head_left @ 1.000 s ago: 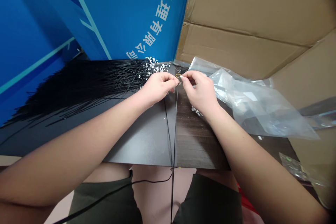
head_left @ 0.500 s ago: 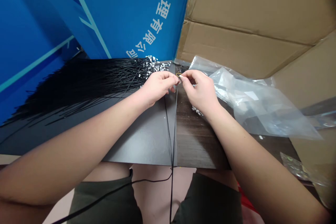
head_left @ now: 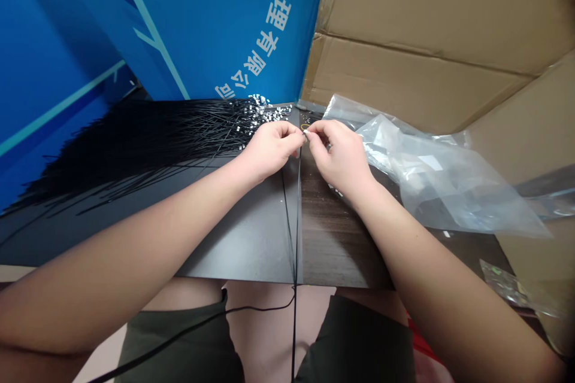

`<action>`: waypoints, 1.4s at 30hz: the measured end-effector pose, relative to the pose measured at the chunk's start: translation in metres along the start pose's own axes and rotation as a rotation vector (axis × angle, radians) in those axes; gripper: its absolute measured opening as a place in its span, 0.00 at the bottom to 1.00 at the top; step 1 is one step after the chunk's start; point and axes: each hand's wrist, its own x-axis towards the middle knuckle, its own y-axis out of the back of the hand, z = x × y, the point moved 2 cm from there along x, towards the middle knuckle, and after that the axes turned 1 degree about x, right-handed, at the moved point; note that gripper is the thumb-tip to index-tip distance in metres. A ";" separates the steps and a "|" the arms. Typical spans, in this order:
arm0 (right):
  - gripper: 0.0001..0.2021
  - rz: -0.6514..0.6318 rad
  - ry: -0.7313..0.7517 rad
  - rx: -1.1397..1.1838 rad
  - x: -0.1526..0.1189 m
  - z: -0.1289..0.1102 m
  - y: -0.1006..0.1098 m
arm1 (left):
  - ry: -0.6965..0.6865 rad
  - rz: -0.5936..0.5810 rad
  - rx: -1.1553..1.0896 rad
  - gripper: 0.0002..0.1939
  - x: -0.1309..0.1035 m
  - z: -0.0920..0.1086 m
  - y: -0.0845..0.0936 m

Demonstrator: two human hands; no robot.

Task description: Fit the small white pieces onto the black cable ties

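My left hand (head_left: 276,146) is closed in a pinch above the seam between the two tabletops. From beneath it a thin black cable (head_left: 288,227) runs down over the table's front edge, and its end seems to be between the fingertips. Facing it, my right hand (head_left: 341,152) pinches a small white connector (head_left: 306,132) between thumb and forefinger. The fingertips of both hands almost touch, which hides most of the joint between cable and connector. Behind them, a small yellow loop (head_left: 304,127) shows on the table.
A large pile of black cables (head_left: 148,137) with white connector ends (head_left: 265,112) covers the left rear. Clear plastic bags (head_left: 449,179) lie at right, against a cardboard box (head_left: 426,18). A small bag of parts (head_left: 503,284) sits at the right edge. A blue panel (head_left: 215,12) stands behind.
Both hands stay at nearly the same spot. The right hand has shifted slightly left, and the white connector shows more plainly at its fingertips.
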 end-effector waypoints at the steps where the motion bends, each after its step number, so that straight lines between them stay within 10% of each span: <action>1: 0.05 -0.003 0.001 0.001 0.000 0.000 0.000 | -0.008 0.002 0.015 0.08 0.000 0.000 0.000; 42: 0.07 -0.084 0.143 -0.093 -0.003 0.005 -0.005 | -0.019 -0.026 0.002 0.07 -0.001 0.002 0.000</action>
